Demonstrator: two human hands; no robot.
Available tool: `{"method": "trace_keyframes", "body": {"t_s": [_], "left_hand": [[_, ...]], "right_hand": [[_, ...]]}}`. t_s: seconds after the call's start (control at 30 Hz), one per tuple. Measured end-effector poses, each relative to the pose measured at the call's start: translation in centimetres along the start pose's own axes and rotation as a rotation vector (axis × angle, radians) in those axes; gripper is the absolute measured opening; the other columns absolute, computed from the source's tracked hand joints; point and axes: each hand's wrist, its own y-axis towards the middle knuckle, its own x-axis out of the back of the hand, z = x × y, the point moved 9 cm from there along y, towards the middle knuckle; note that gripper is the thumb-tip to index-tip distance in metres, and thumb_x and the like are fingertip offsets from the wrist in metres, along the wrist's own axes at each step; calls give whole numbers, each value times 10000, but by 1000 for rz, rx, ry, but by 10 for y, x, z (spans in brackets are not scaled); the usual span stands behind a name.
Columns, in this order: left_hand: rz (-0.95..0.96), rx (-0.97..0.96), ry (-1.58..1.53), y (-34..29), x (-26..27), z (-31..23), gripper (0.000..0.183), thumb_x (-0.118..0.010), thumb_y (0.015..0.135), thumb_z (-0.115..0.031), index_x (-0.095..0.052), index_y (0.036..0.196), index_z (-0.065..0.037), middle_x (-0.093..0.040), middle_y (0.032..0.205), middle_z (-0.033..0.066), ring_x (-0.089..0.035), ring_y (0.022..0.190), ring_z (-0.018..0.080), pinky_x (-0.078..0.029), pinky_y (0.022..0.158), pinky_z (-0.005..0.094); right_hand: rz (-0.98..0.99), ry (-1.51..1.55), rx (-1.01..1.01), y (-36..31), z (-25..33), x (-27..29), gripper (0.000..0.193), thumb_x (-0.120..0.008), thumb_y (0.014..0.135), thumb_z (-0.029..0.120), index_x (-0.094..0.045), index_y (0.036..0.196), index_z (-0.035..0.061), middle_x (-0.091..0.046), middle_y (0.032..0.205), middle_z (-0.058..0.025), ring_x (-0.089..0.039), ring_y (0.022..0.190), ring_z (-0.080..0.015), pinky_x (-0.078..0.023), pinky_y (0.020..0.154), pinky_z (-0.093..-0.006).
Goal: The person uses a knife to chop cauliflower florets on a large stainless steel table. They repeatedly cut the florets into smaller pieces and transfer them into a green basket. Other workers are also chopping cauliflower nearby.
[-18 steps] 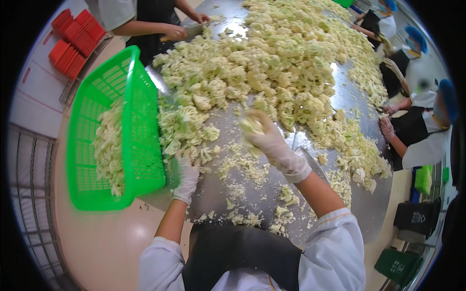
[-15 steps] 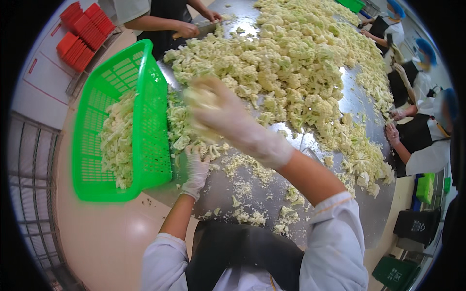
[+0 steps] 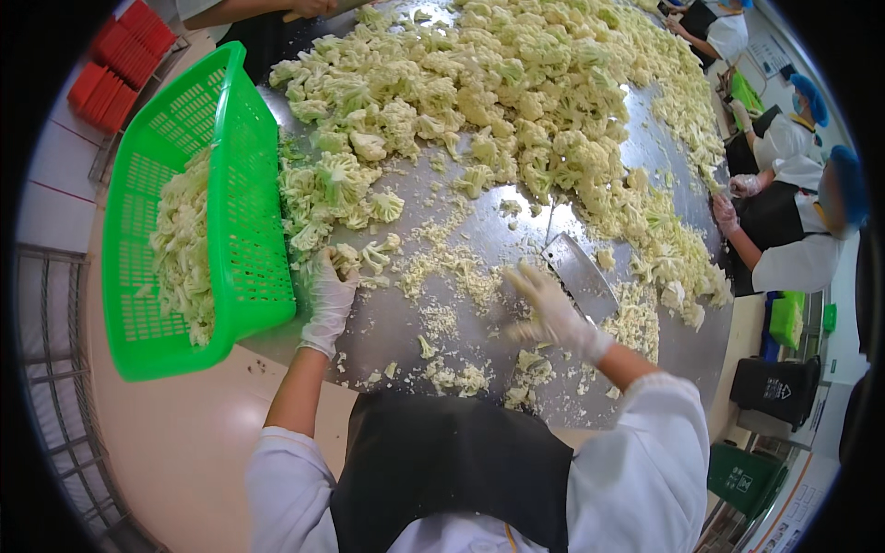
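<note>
My gloved left hand (image 3: pixel 329 304) is at the near edge of the cauliflower, beside the basket, its fingers curled round a small floret (image 3: pixel 344 259). Over the metal table (image 3: pixel 470 323), my gloved right hand (image 3: pixel 551 315) is slightly blurred, its fingers spread and nothing in them. Just beyond it lies a cleaver (image 3: pixel 585 275) with a broad metal blade. A large heap of cut cauliflower (image 3: pixel 516 101) covers the far part of the table. On the left, a green slotted basket (image 3: pixel 249 230) holds cauliflower pieces (image 3: pixel 184 244).
Small crumbs (image 3: pixel 452 267) are scattered before me. Across the table's far left, another person's hand (image 3: pixel 309 7) holds a knife handle. Several co-workers in blue caps stand along the right side. Red crates (image 3: pixel 101 97) are stacked at far left; dark bins (image 3: pixel 776 387) stand at right.
My right hand has moved right and back from the heap near the basket, letting go of a pale cauliflower piece. The cleaver is now uncovered. My left hand has closed round a floret.
</note>
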Motion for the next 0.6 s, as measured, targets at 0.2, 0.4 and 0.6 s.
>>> {"method": "trace_keyframes", "body": {"t_s": [0.2, 0.4, 0.6], "left_hand": [[96, -45, 25, -3, 1, -13, 594, -551, 645, -11, -324, 1193, -33, -484, 870, 71, -466, 777, 184, -384, 709, 282], [140, 107, -780, -17, 27, -59, 594, -503, 698, 91, -253, 1226, -15, -444, 933, 42, -450, 841, 98, -394, 751, 209], [126, 139, -851, 2, 93, -95, 515, -485, 719, 42, -278, 1189, 2, -466, 881, 44, -453, 687, 66, -400, 558, 170]], "right_hand": [[-51, -201, -116, -77, -4, -52, 603, -632, 588, 453, -446, 1100, 194, -435, 1090, -124, -436, 991, -307, -369, 827, -392], [-281, 400, -142, -65, 1, -56, 411, -667, 604, 203, -501, 973, 131, -497, 899, -91, -537, 745, -258, -460, 633, -329], [-166, -9, 528, -40, 114, -83, 492, -539, 668, 188, -407, 1141, 167, -386, 1108, -150, -488, 863, -278, -471, 647, -348]]}}
